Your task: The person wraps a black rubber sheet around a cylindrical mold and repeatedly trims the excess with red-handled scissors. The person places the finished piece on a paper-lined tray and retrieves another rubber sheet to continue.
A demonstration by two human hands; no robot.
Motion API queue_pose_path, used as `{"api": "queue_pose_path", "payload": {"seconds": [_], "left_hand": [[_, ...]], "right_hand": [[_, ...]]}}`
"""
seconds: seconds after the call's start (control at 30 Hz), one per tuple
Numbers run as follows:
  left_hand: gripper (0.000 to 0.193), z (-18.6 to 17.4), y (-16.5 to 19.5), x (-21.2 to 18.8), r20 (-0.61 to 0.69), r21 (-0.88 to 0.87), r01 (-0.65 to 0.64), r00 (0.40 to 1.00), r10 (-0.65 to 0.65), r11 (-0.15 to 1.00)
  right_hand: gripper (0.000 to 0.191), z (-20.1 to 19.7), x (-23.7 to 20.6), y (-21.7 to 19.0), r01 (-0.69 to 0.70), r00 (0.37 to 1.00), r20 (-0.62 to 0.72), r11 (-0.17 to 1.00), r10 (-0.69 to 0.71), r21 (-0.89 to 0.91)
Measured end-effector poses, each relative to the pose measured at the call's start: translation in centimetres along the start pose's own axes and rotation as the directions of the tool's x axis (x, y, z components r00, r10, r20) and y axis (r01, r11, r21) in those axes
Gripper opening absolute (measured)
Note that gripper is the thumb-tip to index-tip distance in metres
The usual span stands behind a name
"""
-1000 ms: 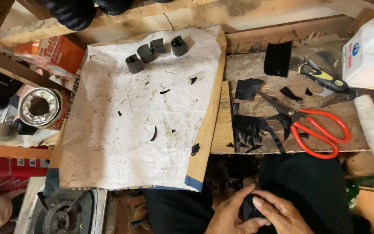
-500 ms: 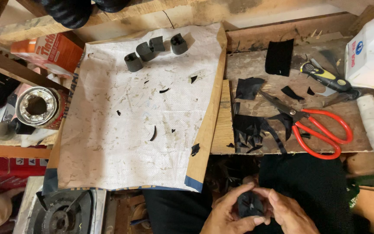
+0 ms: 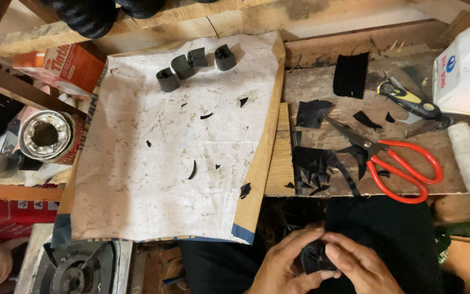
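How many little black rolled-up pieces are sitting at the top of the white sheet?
4. On the white sheet, the rolled pieces lie in a row near its top edge: one at left, two touching in the middle, one at right.

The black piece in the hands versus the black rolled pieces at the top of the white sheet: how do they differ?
The black piece is pinched between the left hand and right hand over the lap; the rolled pieces lie untouched on the white sheet. It is mostly hidden by fingers; they show whole, four in a row. Both are black.
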State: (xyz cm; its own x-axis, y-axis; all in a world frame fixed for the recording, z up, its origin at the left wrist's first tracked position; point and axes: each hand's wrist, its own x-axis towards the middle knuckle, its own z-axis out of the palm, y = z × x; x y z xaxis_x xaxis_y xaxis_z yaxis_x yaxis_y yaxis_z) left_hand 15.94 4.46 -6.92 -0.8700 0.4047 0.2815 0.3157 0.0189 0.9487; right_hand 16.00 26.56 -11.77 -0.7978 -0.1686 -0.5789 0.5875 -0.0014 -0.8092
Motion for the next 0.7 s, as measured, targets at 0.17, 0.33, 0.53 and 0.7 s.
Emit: {"api": "queue_pose_path", "payload": {"seconds": [0.17, 0.33, 0.53, 0.7], "left_hand": [[0.068, -0.6, 1.9, 0.9, 0.049, -0.003, 0.084, 0.995, -0.084, 0.996], [0.064, -2.2, 4.6, 2.1, 0.095, -0.051, 0.119, 0.989, -0.113, 0.992], [0.049, -2.6, 7.3, 3.7, 0.07, -0.116, 0.402, 0.916, -0.396, 0.908], [0.067, -3.6, 8.1, 4.8, 0.122, -0.172, 0.47, 0.882, -0.455, 0.866]], "right_hand": [[0.045, 0.6, -0.4, 0.2, 0.122, 0.987, -0.087, 0.981, -0.136, -0.154], [0.045, 0.1, -0.1, -0.6, 0.219, 0.976, 0.013, 0.973, -0.218, -0.073], [0.052, -1.1, -0.5, -3.8, 0.177, 0.983, 0.066, 0.978, -0.17, -0.11], [0.056, -0.5, -1.4, -8.7, 0.538, 0.842, 0.227, 0.729, -0.49, -0.422]]}}
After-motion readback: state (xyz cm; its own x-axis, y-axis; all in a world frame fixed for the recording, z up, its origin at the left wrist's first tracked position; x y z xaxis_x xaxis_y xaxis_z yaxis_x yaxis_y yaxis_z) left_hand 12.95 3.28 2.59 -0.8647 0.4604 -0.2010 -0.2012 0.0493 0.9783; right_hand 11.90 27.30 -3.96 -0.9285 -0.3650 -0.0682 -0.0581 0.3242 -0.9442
